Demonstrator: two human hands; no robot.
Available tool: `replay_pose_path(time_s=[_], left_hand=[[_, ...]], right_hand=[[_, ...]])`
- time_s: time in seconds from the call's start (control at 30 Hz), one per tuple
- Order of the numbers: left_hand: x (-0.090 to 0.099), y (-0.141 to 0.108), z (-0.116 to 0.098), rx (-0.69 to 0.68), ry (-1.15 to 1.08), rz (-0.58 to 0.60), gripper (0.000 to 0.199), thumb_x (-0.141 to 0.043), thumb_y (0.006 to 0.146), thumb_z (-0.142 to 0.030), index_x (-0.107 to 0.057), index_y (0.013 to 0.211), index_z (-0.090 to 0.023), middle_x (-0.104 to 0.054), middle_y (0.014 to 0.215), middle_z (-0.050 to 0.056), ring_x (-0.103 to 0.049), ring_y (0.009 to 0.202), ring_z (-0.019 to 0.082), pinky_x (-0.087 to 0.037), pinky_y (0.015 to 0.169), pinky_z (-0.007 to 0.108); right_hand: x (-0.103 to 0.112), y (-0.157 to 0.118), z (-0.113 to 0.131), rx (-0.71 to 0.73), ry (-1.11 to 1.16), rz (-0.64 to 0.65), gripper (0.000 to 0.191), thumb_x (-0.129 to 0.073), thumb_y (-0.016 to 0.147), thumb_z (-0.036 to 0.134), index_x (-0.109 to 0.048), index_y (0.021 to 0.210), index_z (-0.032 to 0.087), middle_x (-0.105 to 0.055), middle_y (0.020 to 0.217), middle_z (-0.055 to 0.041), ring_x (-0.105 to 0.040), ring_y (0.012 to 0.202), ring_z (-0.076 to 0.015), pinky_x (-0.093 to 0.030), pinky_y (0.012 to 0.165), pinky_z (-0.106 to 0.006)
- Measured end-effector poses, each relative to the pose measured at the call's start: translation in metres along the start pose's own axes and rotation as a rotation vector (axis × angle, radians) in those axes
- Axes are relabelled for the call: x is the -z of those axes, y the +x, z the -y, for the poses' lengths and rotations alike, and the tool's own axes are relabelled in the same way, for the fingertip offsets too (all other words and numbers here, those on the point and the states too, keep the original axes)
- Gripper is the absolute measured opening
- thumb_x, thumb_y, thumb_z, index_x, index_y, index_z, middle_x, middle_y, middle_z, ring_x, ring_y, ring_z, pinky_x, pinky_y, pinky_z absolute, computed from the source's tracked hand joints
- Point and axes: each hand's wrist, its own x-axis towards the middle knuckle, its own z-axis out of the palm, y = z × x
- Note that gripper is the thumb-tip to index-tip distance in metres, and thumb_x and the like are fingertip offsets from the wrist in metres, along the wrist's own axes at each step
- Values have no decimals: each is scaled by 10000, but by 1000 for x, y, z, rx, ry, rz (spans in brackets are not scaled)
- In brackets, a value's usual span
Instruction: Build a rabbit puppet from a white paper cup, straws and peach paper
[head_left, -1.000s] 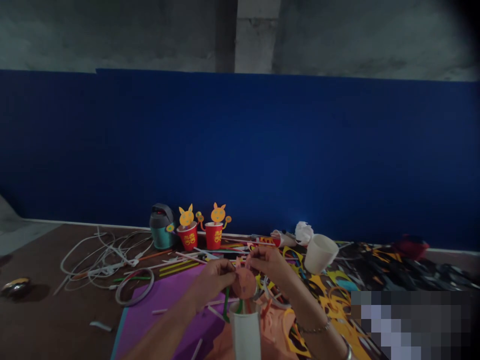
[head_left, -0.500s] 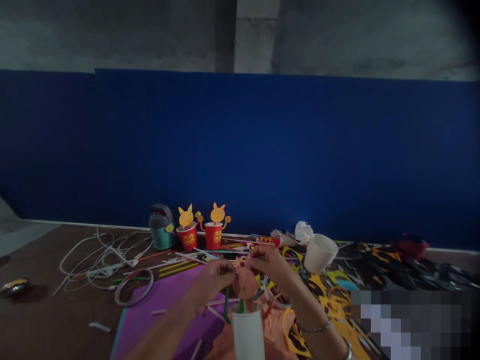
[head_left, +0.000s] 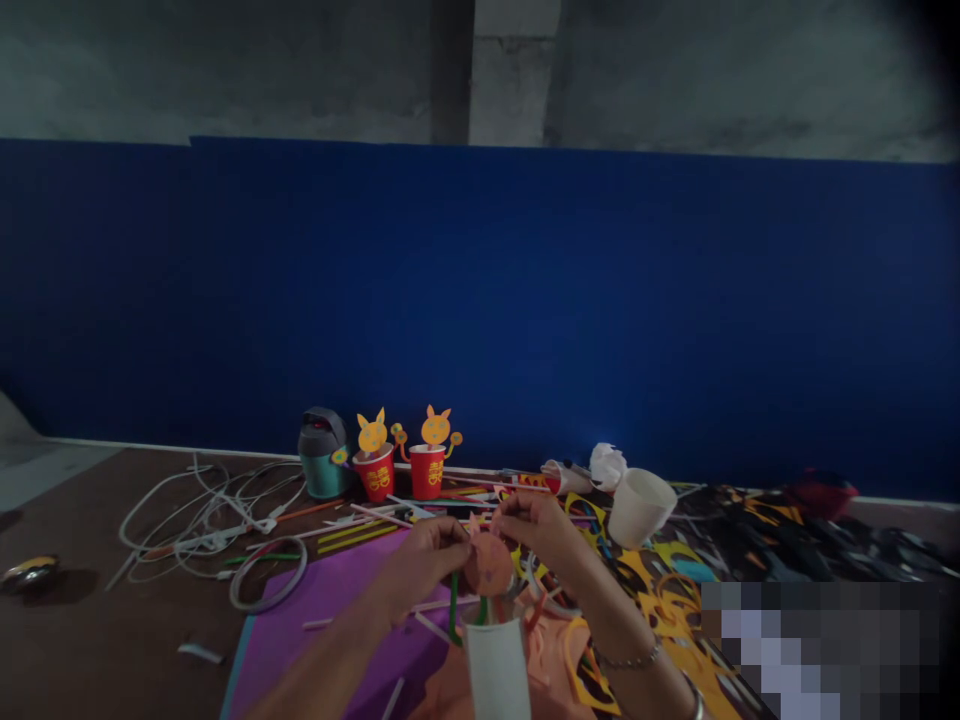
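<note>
Low in the middle stands a white paper cup (head_left: 497,668) with green and orange-red pipe cleaners curving out of it. Above its rim sits a round orange paper face (head_left: 489,566) with pointed ears. My left hand (head_left: 433,550) pinches the face's upper left edge by one ear. With thumb and fingertips together, my right hand (head_left: 527,518) holds the other paper ear (head_left: 498,522) at the upper right. My fingers partly hide both ears, so I cannot tell how they are joined to the face.
Two red cups (head_left: 427,472) with orange cat faces stand behind, beside a teal canister (head_left: 324,462). White cables (head_left: 202,520) and a tape roll (head_left: 268,574) lie left. Purple paper (head_left: 322,610) is below. To the right are a white cup (head_left: 640,507), crumpled paper (head_left: 607,466) and yellow scraps (head_left: 679,605).
</note>
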Motion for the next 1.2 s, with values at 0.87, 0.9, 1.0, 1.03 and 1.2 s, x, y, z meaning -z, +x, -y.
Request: replay_pose_path(time_s=[0.87, 0.9, 1.0, 1.03, 1.2], left_hand=[[-3, 2, 5, -24, -10, 18, 348, -722, 672, -458, -608, 786, -149, -644, 634, 0, -599, 543, 134, -443, 522, 237], [-1, 3, 6, -40, -5, 0, 341, -726, 672, -450, -610, 790, -152, -635, 631, -8, -588, 538, 126, -433, 510, 227], [1, 4, 7, -65, -15, -31, 312, -727, 679, -435, -613, 747, -152, -618, 618, -19, -579, 538, 120, -452, 527, 231], [1, 4, 7, -67, -36, -37, 309, -731, 676, -431, -613, 732, -150, -618, 614, -18, -582, 539, 122, -464, 540, 240], [-7, -2, -1, -67, -152, -83, 304, -751, 658, -408, -613, 684, -139, -627, 599, -7, -586, 527, 126, -481, 547, 253]], right_hand=[[-4, -9, 5, 48, -31, 79, 274, -618, 640, 135, -558, 908, 147, -566, 578, 64, -475, 507, -80, -342, 517, -207], [-5, -9, 5, 47, -31, 88, 282, -620, 639, 135, -557, 914, 147, -568, 585, 63, -478, 512, -80, -343, 519, -208], [-7, -9, 6, 34, -36, 94, 299, -622, 635, 142, -556, 926, 150, -570, 599, 58, -488, 523, -86, -346, 522, -211], [-7, -9, 6, 34, -41, 88, 295, -620, 637, 145, -557, 925, 151, -572, 603, 55, -490, 524, -88, -346, 520, -213], [-7, -6, -1, 79, -25, 65, 274, -621, 660, 160, -558, 926, 150, -576, 619, 46, -490, 539, -88, -345, 523, -212]])
